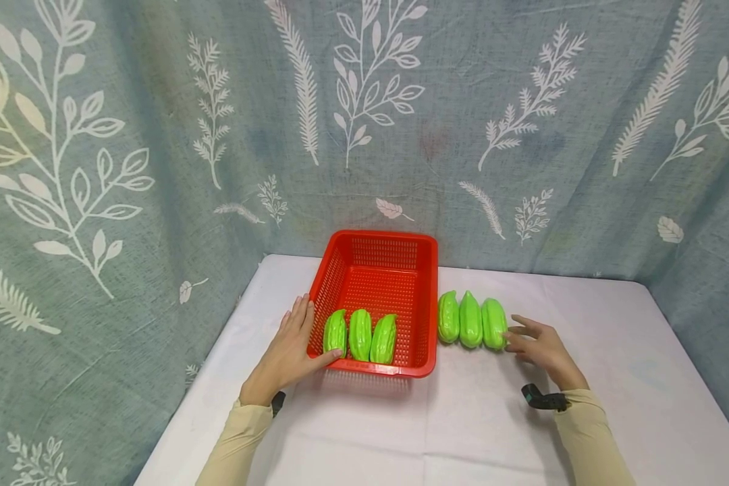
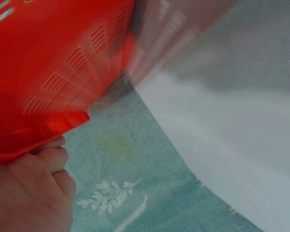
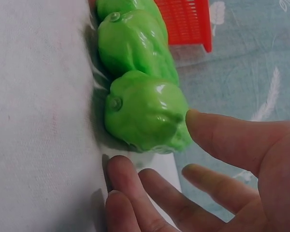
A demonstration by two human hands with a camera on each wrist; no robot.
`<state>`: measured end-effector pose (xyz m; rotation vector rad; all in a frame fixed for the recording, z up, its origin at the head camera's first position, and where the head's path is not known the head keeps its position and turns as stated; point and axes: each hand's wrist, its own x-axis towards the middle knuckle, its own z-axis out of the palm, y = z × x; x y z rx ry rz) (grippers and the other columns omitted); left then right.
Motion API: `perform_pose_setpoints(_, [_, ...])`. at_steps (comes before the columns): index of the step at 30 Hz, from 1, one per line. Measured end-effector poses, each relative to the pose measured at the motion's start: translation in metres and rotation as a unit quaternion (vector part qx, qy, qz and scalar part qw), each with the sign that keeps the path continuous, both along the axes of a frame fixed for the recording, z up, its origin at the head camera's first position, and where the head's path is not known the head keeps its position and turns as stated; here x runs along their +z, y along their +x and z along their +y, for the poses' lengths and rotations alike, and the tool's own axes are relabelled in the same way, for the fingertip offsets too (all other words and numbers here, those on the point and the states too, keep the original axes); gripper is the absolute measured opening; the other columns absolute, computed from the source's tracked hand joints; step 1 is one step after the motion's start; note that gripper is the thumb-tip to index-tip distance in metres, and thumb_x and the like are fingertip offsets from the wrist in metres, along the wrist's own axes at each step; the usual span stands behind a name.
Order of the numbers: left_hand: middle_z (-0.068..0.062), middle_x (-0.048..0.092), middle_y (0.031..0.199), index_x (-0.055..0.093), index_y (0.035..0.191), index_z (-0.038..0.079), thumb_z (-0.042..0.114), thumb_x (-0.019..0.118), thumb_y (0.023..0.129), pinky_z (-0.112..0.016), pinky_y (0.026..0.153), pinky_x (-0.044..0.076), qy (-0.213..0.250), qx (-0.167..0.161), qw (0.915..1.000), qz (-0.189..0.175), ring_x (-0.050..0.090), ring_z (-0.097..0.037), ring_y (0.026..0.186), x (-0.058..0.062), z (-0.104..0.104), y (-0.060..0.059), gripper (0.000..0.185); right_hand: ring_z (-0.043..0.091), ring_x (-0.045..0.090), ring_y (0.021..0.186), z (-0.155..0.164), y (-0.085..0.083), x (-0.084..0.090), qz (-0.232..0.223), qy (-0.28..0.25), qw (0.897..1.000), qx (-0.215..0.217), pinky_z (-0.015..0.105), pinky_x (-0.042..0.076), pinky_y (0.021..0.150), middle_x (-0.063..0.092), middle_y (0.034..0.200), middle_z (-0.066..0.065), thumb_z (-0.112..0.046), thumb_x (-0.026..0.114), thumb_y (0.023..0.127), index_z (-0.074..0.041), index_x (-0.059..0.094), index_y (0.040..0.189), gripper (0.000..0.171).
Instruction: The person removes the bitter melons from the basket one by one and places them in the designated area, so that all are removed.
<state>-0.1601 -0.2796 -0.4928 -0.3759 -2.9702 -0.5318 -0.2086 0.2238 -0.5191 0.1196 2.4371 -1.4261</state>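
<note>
A red plastic basket [image 1: 432,304] stands on the white-covered table. Inside it, three glossy green bitter melons [image 1: 360,335] lie side by side along the front. My left hand [image 1: 289,349] rests at the basket's front left corner, fingers extended along the left rim and thumb across the front one. From below, the left wrist view shows its fingers [image 2: 55,157] against the rim. Three more bitter melons [image 1: 470,320] lie in a row right of the basket. Beside the rightmost melon [image 3: 145,113] is my right hand [image 1: 537,347], fingers spread, thumb tip right at the melon's side.
Behind the table and at both sides hangs a grey-green curtain [image 1: 437,169] with white leaf prints. The white tablecloth [image 1: 480,418] reaches toward me and out to the right. A small dark camera [image 1: 543,398] sits on the right wrist.
</note>
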Motion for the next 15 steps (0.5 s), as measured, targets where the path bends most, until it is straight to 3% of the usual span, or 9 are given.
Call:
perform_pose_setpoints(8, [-0.021, 0.005, 0.174, 0.014, 0.163, -0.005, 0.075, 0.064, 0.085, -0.059, 0.131, 0.015, 0.001, -0.002, 1.0, 0.002, 0.006, -0.039, 0.163, -0.0009, -0.0008, -0.0009, 0.122, 0.027, 0.076, 0.104, 0.0037, -0.0004, 0.0038, 0.006, 0.01, 1.0, -0.017, 0.037, 0.063, 0.088, 0.048, 0.151, 0.036, -0.035, 0.056, 0.107, 0.001, 0.027, 0.162, 0.072])
perform_pose_setpoints(15, [-0.019, 0.003, 0.175, 0.015, 0.163, -0.005, 0.075, 0.063, 0.086, -0.057, 0.131, 0.014, 0.001, -0.001, 1.0, -0.001, 0.005, -0.038, 0.164, -0.0001, -0.0005, 0.0001, 0.122, 0.032, 0.071, 0.115, 0.0076, 0.0, 0.0074, 0.013, 0.02, 0.999, -0.03, 0.036, 0.062, 0.089, 0.051, 0.151, 0.033, -0.036, 0.056, 0.106, 0.003, 0.033, 0.159, 0.07])
